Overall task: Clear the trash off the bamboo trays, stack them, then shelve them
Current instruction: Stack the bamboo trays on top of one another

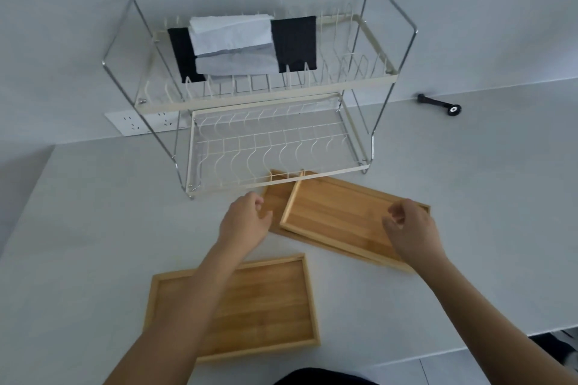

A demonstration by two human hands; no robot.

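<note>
— Hands first: left hand (247,217) hovers half-open at the left end of the top tray (344,219), fingers curled, gripping nothing. Right hand (413,230) hovers over the tray's right end, fingers loosely bent, also empty; whether its fingertips touch the rim cannot be told.

— Where do the trays lie?

— Top tray rests askew on a second tray (275,197), both on the counter (93,212) just before the rack (275,147), their far corners under its lower shelf edge. A third tray (266,306) lies apart, nearer the person, under the left forearm. No trash shows on any of them.

— How should they handle?

— Judged stiff, light and flat, with a raised rim all round. Bamboo is smooth, so a stacked tray may slide on the one beneath. Best hold: the two short ends, thumbs on the rim, fingers under the base, kept level.

— And the rack?

— Lower shelf is bare wire; cloths (231,40) hang on the upper one.
</note>
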